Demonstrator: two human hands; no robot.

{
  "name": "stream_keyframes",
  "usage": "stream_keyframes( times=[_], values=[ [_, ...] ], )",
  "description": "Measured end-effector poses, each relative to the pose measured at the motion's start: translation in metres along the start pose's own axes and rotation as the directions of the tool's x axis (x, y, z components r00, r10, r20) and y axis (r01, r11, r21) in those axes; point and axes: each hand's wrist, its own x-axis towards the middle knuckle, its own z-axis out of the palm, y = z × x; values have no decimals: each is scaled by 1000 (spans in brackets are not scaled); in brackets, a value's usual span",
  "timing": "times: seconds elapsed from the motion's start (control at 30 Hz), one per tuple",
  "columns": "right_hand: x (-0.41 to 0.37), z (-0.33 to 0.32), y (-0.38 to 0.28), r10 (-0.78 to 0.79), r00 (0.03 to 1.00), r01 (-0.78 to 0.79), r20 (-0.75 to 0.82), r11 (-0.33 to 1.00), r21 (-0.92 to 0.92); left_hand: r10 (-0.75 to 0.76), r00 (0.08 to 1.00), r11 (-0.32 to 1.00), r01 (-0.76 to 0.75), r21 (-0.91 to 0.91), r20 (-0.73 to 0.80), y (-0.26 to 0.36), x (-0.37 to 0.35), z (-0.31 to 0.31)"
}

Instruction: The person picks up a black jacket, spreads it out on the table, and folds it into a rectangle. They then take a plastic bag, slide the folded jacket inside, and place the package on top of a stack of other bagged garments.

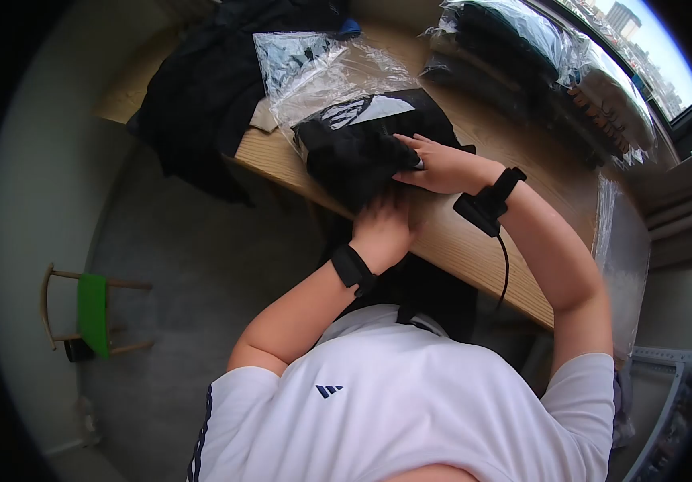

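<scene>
A folded black garment (346, 165) lies at the front edge of the table, a pale print showing on its far part. My right hand (446, 167) is on its right side, with a bunch of black cloth between thumb and fingers. At the near edge of the garment, my left hand (384, 229) holds the cloth by the table edge; its fingertips are partly hidden in the dark folds. Just beyond the garment, a clear plastic bag (306, 76) lies crinkled and flat, touching its far side.
Another dark garment (193, 104) hangs over the table's left end. Bagged folded clothes (514, 48) are stacked at the back right near the window. Clear plastic sheets (623, 241) lie at the right end of the wooden table (474, 245). A green-seated chair (93, 313) stands left.
</scene>
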Motion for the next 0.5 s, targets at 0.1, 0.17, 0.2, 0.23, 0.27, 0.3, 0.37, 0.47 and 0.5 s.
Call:
stream_keyframes(
  times=[0.1,0.17,0.2,0.23,0.27,0.3,0.37,0.47,0.5],
  values=[
    [-2,12,0,-104,994,99,-40,990,-105,-87,996,996,87,-4,26,4,-2,5],
    [-4,18,-2,80,994,-80,-74,997,3,-102,994,995,102,14,27,5,-2,6],
    [-5,20,-1,36,988,-45,-151,997,-61,-103,994,995,103,12,24,3,-1,11],
    [-5,16,1,35,988,-44,-149,997,-64,-38,996,998,43,56,-86,1,-1,20],
    [-4,8,3,20,989,-1,-144,991,132,31,981,994,-11,105,-193,0,-1,25],
    [-4,-1,4,5,990,41,-140,945,323,25,980,995,-5,101,-195,2,1,21],
    [-5,-20,2,140,989,-119,-49,947,299,78,983,976,-41,215,-167,1,11,9],
    [-3,-34,-1,147,989,-129,-30,935,330,-98,995,989,94,115,33,-8,33,-5],
    [-2,-37,-3,145,989,-128,-30,937,325,-100,995,989,96,112,28,-9,35,-7]
  ],
)
